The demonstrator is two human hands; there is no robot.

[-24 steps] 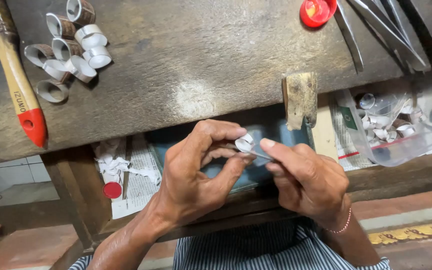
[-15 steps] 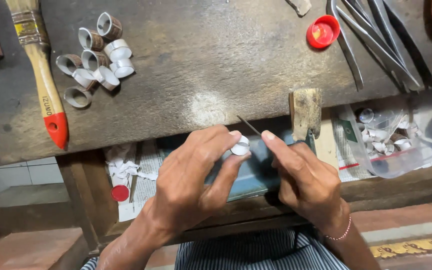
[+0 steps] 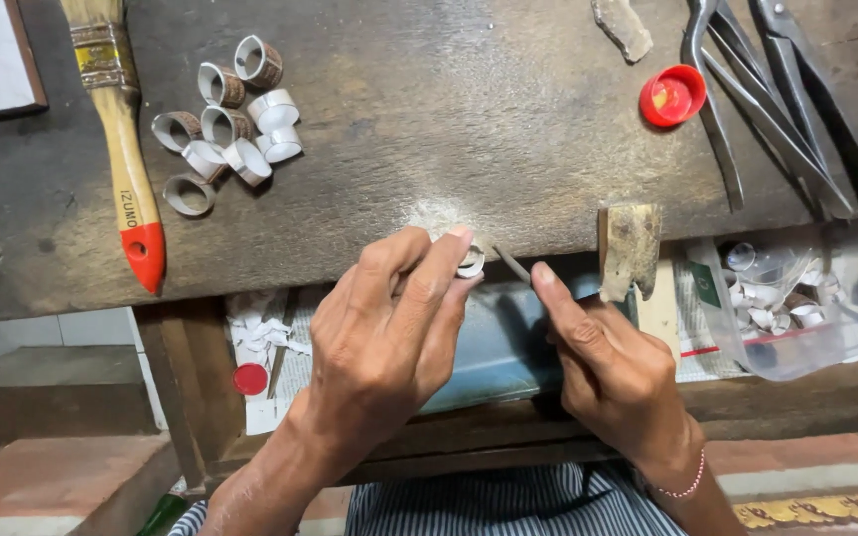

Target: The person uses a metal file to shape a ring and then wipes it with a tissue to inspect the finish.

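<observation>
My left hand pinches a small silver ring between thumb and fingertips, pressed against the front edge of the dark wooden bench. My right hand grips a thin metal file, whose tip meets the ring. Pale metal dust lies on the bench just above the ring.
Several silver ring blanks lie at the back left beside a paintbrush with a red-tipped handle. A red cap, long metal shears and a wooden bench peg are at right. A clear plastic bag of rings sits below.
Both hands have moved up to the bench edge with the ring. The file, earlier sticking up between the hands, now lies lower against the ring.
</observation>
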